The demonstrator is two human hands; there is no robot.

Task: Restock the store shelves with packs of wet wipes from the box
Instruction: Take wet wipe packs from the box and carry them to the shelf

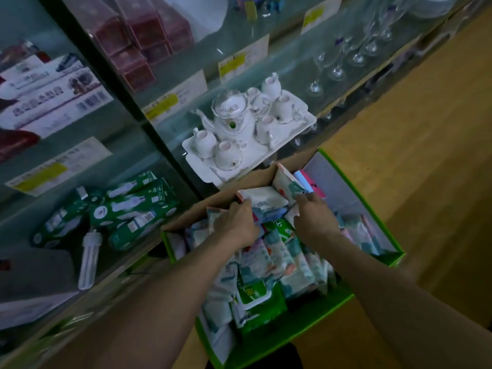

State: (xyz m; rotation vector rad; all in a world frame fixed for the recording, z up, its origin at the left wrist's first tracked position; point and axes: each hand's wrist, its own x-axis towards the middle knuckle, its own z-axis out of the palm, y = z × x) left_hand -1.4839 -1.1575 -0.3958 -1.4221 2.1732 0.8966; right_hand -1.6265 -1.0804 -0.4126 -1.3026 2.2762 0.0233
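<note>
The store shelves (292,62) fill everything beyond and to the left of the person's fingers: glass tiers carrying a white tea set (239,123), stemmed glasses (338,62) and, lower down on the left, green bulb cartons (127,203). No wet wipes show on any tier in view, so which shelf is to receive them cannot be told.

Under both hands stands the green box (346,193), its flaps open, crammed with packs of wet wipes (279,257) standing and lying at all angles.

The left hand (234,222) has its fingers curled over the near edge of a white pack (262,199) with a barcode label. That pack lies just beyond the fingertips, its long axis running across toward the other hand. The right hand (314,219) grips the lower end of a patterned pack (286,182), which stands tilted, its long axis rising away from the fingers toward the brown flap (213,203). Each hand is nearest its own pack, and the two packs lie just beside each other.

The tea set's tray edge hangs close beyond the fingertips, so a straight lift would probably risk knocking it. The clearer way out looks to be back toward the person, then left to the shelving. To the right of the right fingers is bare wooden floor (426,129).
</note>
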